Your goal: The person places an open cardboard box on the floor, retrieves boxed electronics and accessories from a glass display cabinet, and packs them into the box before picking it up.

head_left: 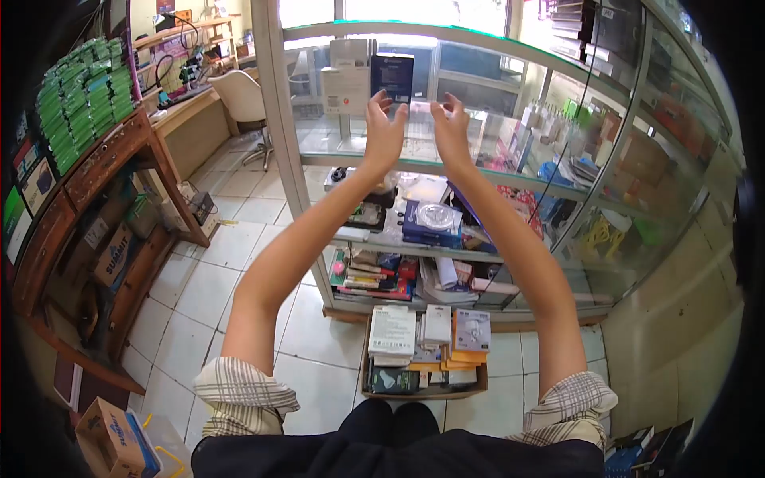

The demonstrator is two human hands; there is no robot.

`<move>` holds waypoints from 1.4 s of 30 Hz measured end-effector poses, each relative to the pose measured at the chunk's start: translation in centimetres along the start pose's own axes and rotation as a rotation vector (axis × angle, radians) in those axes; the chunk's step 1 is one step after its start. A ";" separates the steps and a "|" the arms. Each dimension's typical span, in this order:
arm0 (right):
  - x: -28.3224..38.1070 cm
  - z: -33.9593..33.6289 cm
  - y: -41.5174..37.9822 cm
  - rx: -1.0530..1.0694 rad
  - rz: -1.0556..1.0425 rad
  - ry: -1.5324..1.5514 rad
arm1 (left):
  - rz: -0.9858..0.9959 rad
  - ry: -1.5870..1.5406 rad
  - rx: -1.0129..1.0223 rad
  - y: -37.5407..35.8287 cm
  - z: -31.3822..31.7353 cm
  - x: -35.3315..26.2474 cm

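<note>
Both my arms reach forward to the upper glass shelf (319, 148) of a display cabinet. My left hand (385, 134) is open, its fingers curved and apart, and overlaps the lower part of a dark blue box (393, 73) standing upright. A white box (346, 89) stands just left of the blue one. My right hand (451, 134) is open too, a short gap to the right of my left hand, thumb and fingers spread with nothing between them. Below, a coiled white cable pack (437, 214) lies on a blue box (430, 233) on the middle shelf.
A cardboard carton (425, 382) full of packaged goods sits on the tiled floor before my knees. The cabinet's metal post (280, 119) rises at left. A wooden cabinet (103, 159) with stacked green packs (88, 99) and a white chair (239, 97) are farther left.
</note>
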State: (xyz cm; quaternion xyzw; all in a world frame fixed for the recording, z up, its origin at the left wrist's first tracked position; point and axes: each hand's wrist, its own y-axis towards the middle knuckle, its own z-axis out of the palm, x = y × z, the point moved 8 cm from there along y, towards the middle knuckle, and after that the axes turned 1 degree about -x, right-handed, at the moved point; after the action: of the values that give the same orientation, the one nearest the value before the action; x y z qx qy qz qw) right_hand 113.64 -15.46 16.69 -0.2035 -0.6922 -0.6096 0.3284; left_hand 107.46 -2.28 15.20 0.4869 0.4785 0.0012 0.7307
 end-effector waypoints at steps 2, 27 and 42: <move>-4.5 2.0 3.1 0.026 0.214 -0.060 | -0.077 0.066 -0.032 3.1 0.9 3.7; -18.9 12.5 16.1 0.383 0.354 0.263 | -0.373 0.443 -0.057 14.3 5.3 19.6; -17.1 9.8 16.0 0.139 0.126 -0.211 | -0.268 0.366 -0.114 13.5 4.9 18.2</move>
State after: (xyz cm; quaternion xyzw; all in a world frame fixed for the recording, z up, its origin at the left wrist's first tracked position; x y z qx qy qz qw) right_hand 134.49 -1.06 15.63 -0.2864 -0.7493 -0.5136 0.3045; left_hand 127.07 9.84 12.46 0.3684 0.6626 0.0193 0.6518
